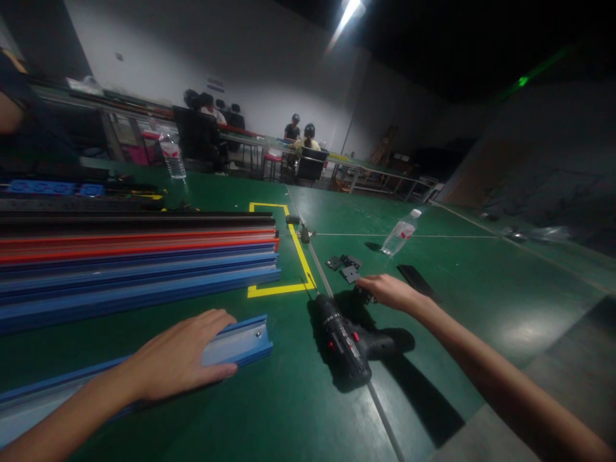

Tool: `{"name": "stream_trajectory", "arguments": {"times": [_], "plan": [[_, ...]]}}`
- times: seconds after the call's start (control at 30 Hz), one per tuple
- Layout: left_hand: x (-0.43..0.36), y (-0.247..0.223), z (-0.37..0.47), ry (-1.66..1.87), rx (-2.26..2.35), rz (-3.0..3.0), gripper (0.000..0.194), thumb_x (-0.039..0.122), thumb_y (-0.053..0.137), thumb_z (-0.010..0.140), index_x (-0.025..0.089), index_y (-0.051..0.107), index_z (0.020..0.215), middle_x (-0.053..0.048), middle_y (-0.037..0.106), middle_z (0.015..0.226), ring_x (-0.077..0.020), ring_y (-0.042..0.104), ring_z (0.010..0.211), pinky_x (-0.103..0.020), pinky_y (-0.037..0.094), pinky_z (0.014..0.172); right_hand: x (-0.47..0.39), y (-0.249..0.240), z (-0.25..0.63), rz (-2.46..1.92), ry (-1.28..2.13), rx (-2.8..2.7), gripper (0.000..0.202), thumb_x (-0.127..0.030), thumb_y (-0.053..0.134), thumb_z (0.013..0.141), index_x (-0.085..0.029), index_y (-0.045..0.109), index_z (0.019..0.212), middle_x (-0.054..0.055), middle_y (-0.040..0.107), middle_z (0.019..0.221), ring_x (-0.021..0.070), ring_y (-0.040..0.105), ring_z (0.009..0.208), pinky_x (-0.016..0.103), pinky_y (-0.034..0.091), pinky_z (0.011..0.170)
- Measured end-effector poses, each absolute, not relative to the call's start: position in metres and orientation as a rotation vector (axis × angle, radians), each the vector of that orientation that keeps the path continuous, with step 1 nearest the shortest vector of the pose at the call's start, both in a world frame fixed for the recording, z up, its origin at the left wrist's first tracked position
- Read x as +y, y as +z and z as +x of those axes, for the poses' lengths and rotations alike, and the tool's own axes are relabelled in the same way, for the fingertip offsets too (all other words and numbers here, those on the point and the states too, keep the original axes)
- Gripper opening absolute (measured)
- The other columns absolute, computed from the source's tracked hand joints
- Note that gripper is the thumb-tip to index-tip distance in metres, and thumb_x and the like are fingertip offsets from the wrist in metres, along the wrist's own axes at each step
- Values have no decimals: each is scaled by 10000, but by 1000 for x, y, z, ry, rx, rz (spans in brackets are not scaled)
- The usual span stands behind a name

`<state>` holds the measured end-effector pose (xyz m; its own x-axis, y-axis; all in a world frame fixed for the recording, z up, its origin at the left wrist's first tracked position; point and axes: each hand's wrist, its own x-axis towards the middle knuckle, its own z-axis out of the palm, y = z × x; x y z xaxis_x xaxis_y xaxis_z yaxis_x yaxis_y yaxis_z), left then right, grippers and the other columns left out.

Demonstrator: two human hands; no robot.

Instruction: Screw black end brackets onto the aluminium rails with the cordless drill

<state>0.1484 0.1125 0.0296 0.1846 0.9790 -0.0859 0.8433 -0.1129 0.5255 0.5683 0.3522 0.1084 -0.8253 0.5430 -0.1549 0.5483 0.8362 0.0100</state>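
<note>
Blue rail (pixel 238 346), near left, lies under my left hand (pixel 185 353), thumb spread from extended fingers | black drill (pixel 344 340) lies right of it, near centre | my right hand (pixel 387 290) curls its fingers down at small black parts (pixel 364 296) beside grey plates (pixel 350 274); I cannot tell their grip.

We can read no text. Lettering on the power drill (pixel 342 340) and red-marked labels on the right bottle (pixel 400 233) and left bottle (pixel 172 155), both beyond the drill: illegible.

gap — btwn blue rail (pixel 240 344) & drill (pixel 347 346) | obst — rail stack (pixel 144 264) far L, btl (pixel 400 235) far R
</note>
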Motion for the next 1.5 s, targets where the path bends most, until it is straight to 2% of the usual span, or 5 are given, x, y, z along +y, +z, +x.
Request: {"name": "stream_trajectory", "arguments": {"times": [0.13,0.53,0.77,1.13,1.5], "plan": [[113,32,150,395,1682,2001,676,705,604,798,272,607,1316,-103,617,1292,-306,622,1103,-417,503,923,356,110,569,847,21,2834,357,-2,450,850,-214,653,1053,54,727,895,159,656,704,254,397,592],[112,40,154,361,1670,2014,656,711,587,826,260,595,1302,-104,610,1261,-296,609,1094,-423,491,913,356,113,564,853,183,2780,192,-113,431,945,-181,600,1005,51,713,767,132,607,566,249,310,497],[113,33,151,375,1669,2023,656,705,596,820,285,576,1324,-88,607,1279,-291,617,1084,-411,503,890,347,102,562,875,310,2794,110,-151,470,936,-163,572,977,74,712,862,139,617,621,263,306,539],[113,29,149,415,1678,2035,671,701,611,802,279,589,1324,-79,623,1277,-288,627,1087,-404,509,897,336,76,565,1063,512,2827,146,-154,436,960,-157,579,990,88,703,866,184,653,711,272,372,605],[114,30,151,395,1680,2050,669,723,598,808,282,577,1311,-77,616,1269,-284,618,1094,-421,500,913,333,72,564,1174,485,2842,139,-186,445,996,-156,578,971,88,692,882,189,662,738,272,403,644]]}}
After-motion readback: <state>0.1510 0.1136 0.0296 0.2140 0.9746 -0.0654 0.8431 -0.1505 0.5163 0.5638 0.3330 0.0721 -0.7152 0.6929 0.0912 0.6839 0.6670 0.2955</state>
